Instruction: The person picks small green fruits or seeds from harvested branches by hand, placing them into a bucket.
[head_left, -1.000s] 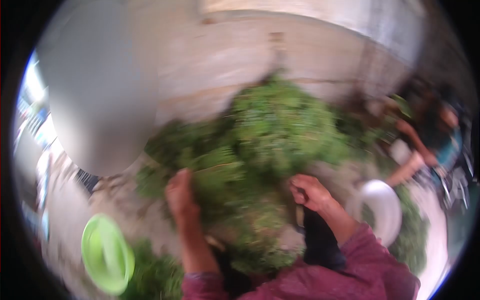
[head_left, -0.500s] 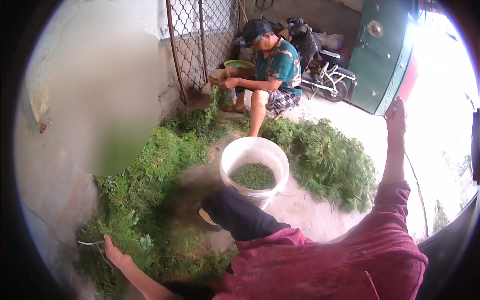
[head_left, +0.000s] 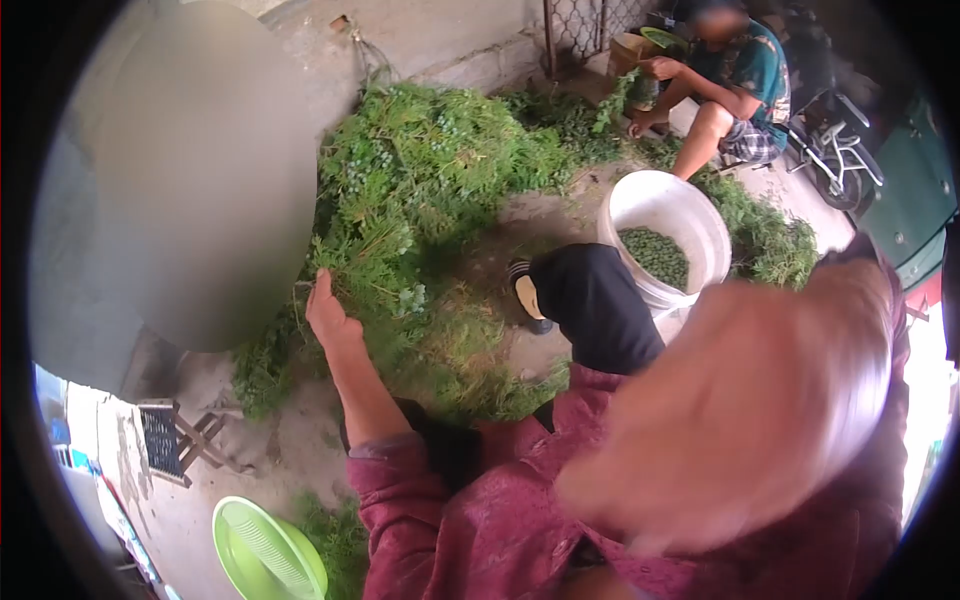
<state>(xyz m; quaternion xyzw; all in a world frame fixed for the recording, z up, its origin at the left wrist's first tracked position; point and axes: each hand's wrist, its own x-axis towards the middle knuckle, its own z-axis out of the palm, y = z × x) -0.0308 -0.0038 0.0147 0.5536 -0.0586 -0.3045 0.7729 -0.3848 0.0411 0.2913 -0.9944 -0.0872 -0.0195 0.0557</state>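
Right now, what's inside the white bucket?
Small round green fruits, lying well below the rim of the white bucket. Whatever is under their top layer is covered, so can't say.

Branches are green, the bucket white, the shirt maroon, the shorts plaid

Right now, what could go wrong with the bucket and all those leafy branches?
The white bucket stands open right by the dark trouser leg, so a bump from the knee might tip it and spill the green berries. The leafy branches lie loose, some of them near the shoe, so a foot could perhaps catch on them. The right hand is blurred, which suggests quick movement; it might knock the bucket.
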